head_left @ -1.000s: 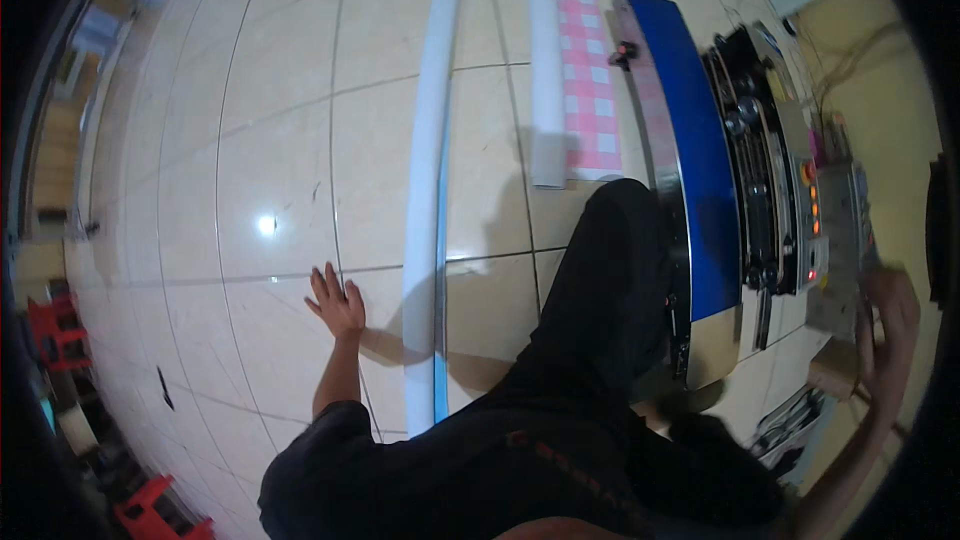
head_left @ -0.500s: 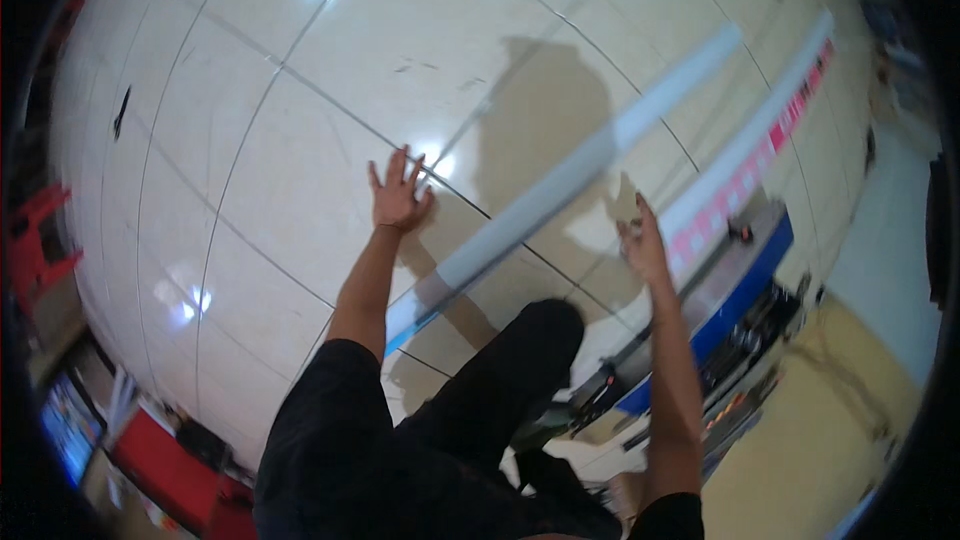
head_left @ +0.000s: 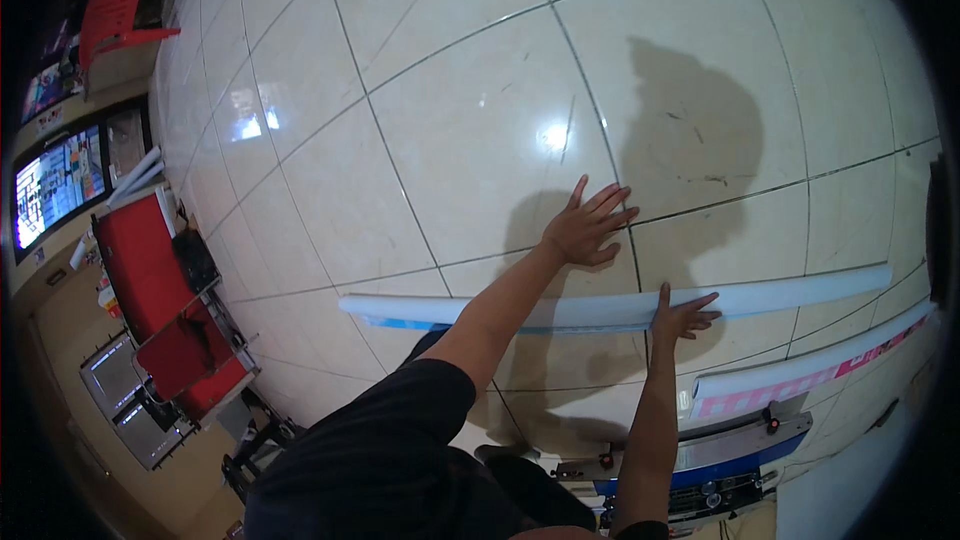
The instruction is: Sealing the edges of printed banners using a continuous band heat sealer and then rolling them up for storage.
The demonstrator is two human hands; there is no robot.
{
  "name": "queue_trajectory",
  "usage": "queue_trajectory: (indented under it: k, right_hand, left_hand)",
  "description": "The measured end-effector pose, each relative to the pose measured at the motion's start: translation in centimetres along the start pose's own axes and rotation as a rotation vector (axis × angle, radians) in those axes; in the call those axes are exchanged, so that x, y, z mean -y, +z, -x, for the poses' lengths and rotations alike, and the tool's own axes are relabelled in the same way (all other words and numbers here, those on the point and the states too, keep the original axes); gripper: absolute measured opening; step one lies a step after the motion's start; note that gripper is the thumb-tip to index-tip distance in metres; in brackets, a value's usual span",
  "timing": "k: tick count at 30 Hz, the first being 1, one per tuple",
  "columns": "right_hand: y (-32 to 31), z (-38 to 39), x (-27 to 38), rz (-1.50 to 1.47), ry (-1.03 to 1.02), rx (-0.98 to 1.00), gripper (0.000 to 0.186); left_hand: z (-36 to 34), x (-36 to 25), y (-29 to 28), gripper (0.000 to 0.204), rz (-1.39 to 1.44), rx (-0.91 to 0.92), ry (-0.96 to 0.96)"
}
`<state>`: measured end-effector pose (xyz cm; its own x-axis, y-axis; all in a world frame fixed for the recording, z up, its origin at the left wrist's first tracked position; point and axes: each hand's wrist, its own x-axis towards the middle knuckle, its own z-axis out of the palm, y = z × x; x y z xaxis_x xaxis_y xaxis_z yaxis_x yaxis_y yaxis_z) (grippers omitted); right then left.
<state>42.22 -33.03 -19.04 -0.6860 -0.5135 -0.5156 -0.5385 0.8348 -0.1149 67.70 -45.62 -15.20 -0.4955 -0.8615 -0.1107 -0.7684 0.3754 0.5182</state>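
Note:
A long, thin white roll (head_left: 810,290), like rolled sheet or banner material, lies across the tiled floor in front of me. Blue print shows along its lower left side. My left hand (head_left: 588,228) is beyond the roll, fingers spread and palm down over the tiles; whether it presses on the floor I cannot tell. The left forearm passes over the roll and hides part of it. At the roll's near side is my right hand (head_left: 682,320), its fingers apart and over the roll without wrapping round it. A second roll (head_left: 830,370), white with pink print, lies nearer at the right.
Close on my right stands a blue-sided machine (head_left: 745,455) with a long metal rail. A red-topped table (head_left: 140,255), a lit screen (head_left: 58,185) and a red plastic chair (head_left: 125,5) are at the left. Glossy floor tiles (head_left: 470,90) stretch ahead.
My view has turned, so the rolls now run nearly sideways across it. The right hand has come to the white roll; the left hand stays spread beyond it.

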Motion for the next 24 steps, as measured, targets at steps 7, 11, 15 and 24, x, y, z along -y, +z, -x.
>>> queue_trajectory:
  k: [7,11,15,24]
  right_hand:
    - [0.1,-0.7,0.2,-0.038,-0.07,0.132,0.126]
    - [3.4,-1.3,0.1,-0.087,-0.175,0.106,0.124]
    - [1.8,-1.7,-3.1,0.08,-0.028,-0.016,0.119]
    - [8.5,33.0,-3.8,0.6,-1.023,0.678,0.087]
  left_hand:
    - [1.3,2.5,0.3,0.062,0.053,-0.112,0.07]
    - [3.9,4.8,-3.1,0.042,0.112,0.154,-0.129]
    - [19.7,1.0,-7.2,0.034,0.566,-0.476,-0.196]
    - [69.3,8.3,0.6,0.075,0.952,-1.169,-1.707]
